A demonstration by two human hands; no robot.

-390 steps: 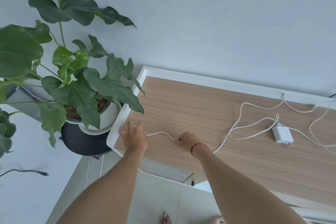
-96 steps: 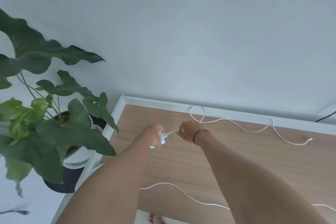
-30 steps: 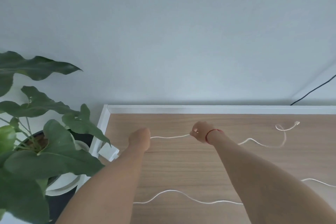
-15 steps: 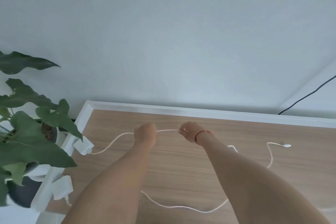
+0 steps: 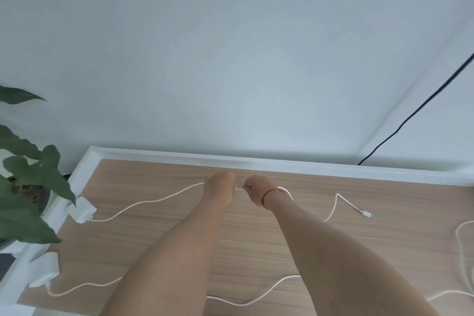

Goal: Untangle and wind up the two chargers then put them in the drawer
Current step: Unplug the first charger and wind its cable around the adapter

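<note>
Two white chargers lie on the wooden desk top [image 5: 333, 244]. The far charger's plug block [image 5: 83, 209] sits at the left edge, and its cable [image 5: 143, 204] runs right to my hands. My left hand [image 5: 221, 191] and my right hand [image 5: 254, 191] both pinch this cable, a short piece stretched between them. Beyond my right hand the cable loops down to its connector [image 5: 365, 213]. The second plug block [image 5: 43, 272] lies at the near left corner, its cable [image 5: 230, 301] snaking along the front edge under my forearms.
A potted plant [image 5: 28, 187] stands off the desk's left side, leaves reaching over the corner. A white raised rim [image 5: 282, 163] borders the desk against the wall. A black cord [image 5: 410, 115] runs down the wall at right. More white cable [image 5: 461, 246] curls at the right edge.
My hands have come closer together on the far cable. The length left of my left hand has grown slack, and the connector end has been drawn in toward my right hand.
</note>
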